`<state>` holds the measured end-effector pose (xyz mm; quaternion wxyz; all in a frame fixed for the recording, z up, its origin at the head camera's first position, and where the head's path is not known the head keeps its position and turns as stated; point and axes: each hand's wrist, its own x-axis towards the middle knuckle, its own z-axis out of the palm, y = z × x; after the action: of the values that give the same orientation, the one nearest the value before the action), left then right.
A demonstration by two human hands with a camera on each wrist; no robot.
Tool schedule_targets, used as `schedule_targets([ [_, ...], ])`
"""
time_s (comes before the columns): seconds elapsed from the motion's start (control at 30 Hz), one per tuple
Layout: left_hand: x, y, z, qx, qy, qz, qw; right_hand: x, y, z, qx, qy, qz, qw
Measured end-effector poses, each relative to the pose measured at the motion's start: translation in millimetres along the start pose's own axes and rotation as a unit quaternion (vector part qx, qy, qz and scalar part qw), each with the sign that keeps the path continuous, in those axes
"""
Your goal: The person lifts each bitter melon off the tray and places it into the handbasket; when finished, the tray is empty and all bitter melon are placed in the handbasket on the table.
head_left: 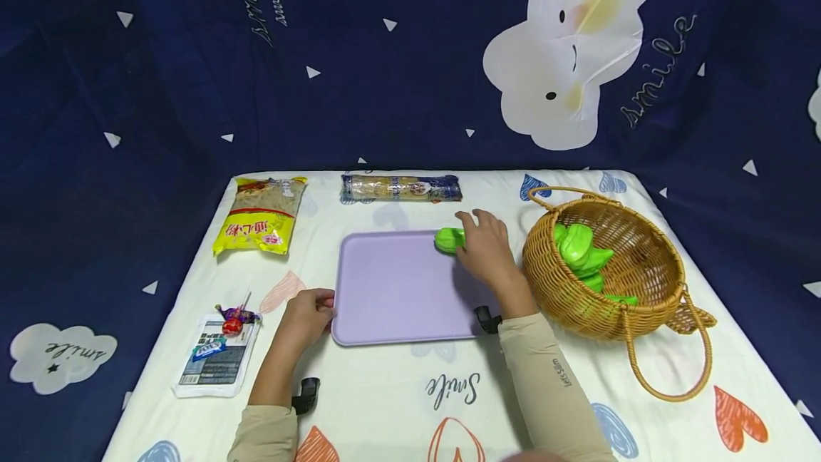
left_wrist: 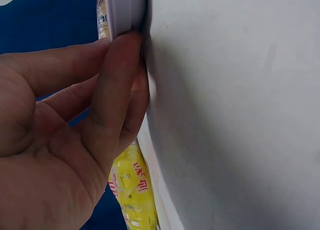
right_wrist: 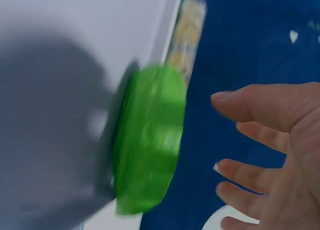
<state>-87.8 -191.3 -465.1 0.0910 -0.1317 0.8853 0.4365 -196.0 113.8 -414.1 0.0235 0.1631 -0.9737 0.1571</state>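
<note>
A lilac tray (head_left: 398, 291) lies in the middle of the table. My left hand (head_left: 309, 316) pinches its left rim between thumb and fingertips; in the left wrist view the tray's edge (left_wrist: 125, 9) meets those fingertips. On the tray's far right corner lies a glossy green, ridged vegetable-like piece (head_left: 450, 239). My right hand (head_left: 487, 248) hovers beside it, fingers spread and loosely bent. The right wrist view shows a gap between the green piece (right_wrist: 150, 140) and the right hand (right_wrist: 275, 155), which holds nothing.
Right of the tray stands a wicker basket (head_left: 564, 298) with several green pieces (head_left: 580, 248) inside. A long clear packet (head_left: 401, 188) lies behind the tray. At left are a yellow bag (head_left: 259, 216) and a white packet (head_left: 214, 369) with wrapped candies (head_left: 234, 321) on it.
</note>
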Motion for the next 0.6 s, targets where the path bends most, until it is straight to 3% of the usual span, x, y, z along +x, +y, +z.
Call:
schedule_targets([
  [0.27, -0.3, 1.6, -0.1, -0.007, 0.0, 0.003, 1.0, -0.4, 30.3, 11.6, -0.012, -0.066, 0.032, 0.997],
  [0.6, -0.2, 3.0, 0.7, -0.007, 0.0, 0.0, 1.0, -3.3, 30.8, 15.7, -0.01, -0.041, 0.029, 0.999],
])
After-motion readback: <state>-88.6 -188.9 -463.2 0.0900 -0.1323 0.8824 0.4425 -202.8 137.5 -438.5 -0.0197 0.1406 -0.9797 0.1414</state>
